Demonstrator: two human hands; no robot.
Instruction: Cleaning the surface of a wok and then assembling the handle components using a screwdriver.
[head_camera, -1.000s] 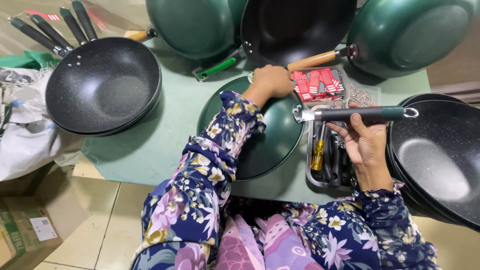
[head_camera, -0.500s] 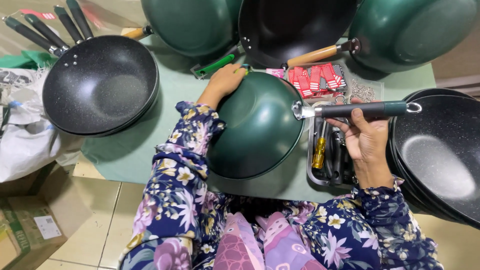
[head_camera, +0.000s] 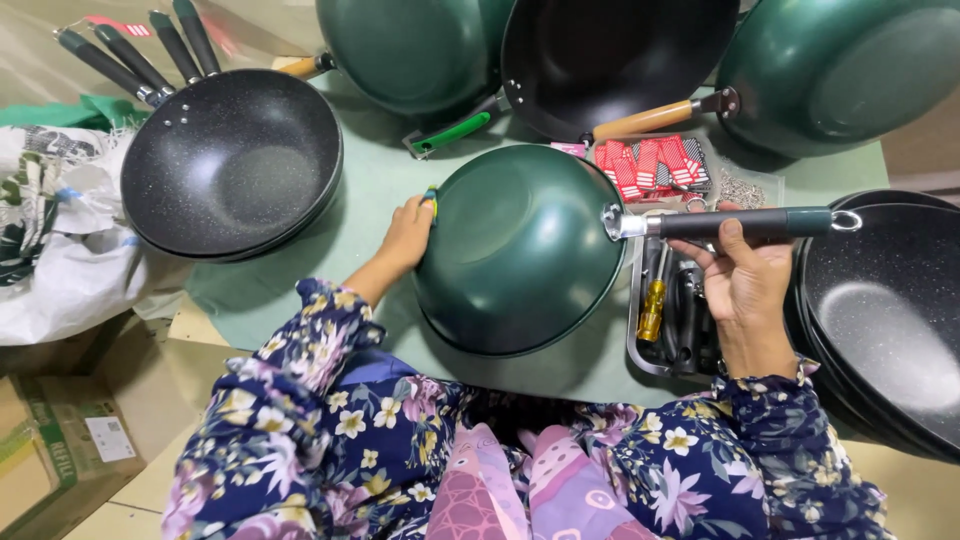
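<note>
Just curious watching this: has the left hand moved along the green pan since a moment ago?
Yes. The left hand has slid left, away from the red packets, to the green pan's far rim.

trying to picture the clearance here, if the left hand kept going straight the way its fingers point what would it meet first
The left hand points away from the person, its fingers on the rim of the upturned green wok. Straight on lies bare green mat, then probably the green-handled pan at the far edge, though depth is unclear.

Beyond the right hand's fingers (head_camera: 735, 245), speckled pans (head_camera: 885, 310) cut off at the edge. Under those fingers, tray (head_camera: 640, 355) contents too dark to tell.
</note>
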